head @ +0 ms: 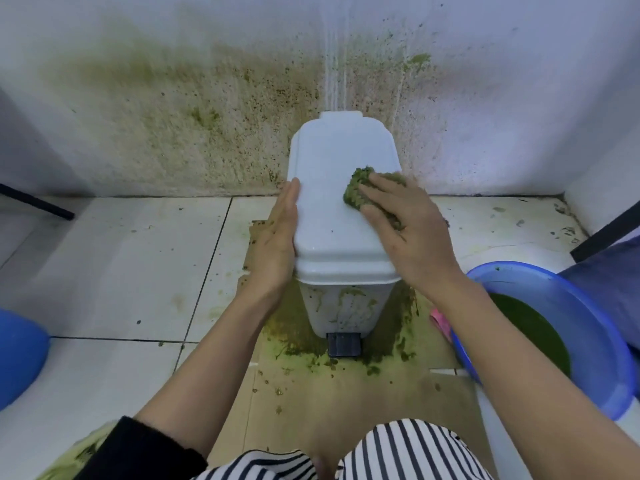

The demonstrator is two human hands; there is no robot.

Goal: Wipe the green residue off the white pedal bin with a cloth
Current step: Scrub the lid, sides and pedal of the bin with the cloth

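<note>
The white pedal bin (332, 168) stands against the stained wall with its lid down and its black pedal (344, 344) facing me. Green residue streaks the bin's front below the lid. My left hand (277, 237) lies flat with straight fingers against the lid's left side. With its fingers spread, my right hand (408, 230) presses a green-soaked cloth (360, 187) onto the right part of the lid. The lid's top looks mostly white.
A blue basin (588, 327) with dark green water sits on the floor at the right, a pink thing (440, 322) beside it. A blue object (20, 355) is at the left edge. Stained cardboard (346, 403) lies under the bin. Green splatter covers the wall (207, 133) and tiles.
</note>
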